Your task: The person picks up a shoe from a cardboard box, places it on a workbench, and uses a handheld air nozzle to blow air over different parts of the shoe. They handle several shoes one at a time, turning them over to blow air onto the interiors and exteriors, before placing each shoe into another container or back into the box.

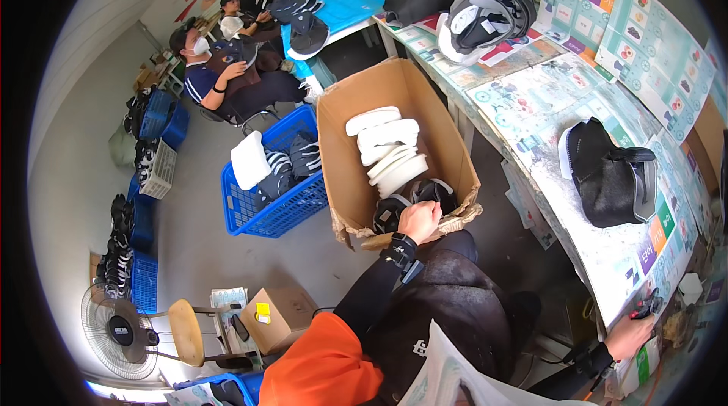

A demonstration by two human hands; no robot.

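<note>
My left hand (pixel 419 222) is closed over the near end of a tall cardboard box (pixel 345 156), right beside a pair of dark shoes (pixel 391 213) inside it. What its fingers hold, if anything, is hidden. White shoe soles (pixel 393 144) are piled in the box beyond the shoes. At the lower right, by the table's near edge, my right hand (pixel 628 336) is closed round a small black and red tool (pixel 647 303); its exact kind is unclear. A single black shoe upper with a pale sole edge (pixel 610 178) rests on the paper-covered table (pixel 523 95).
A blue crate (pixel 292 216) with dark shoes stands left of the box. More shoes (pixel 485 23) sit at the table's far end. Coworkers (pixel 227 80) sit at the far left near a blue-topped table (pixel 364 4). A fan (pixel 117 326) and stool (pixel 186 332) stand lower left.
</note>
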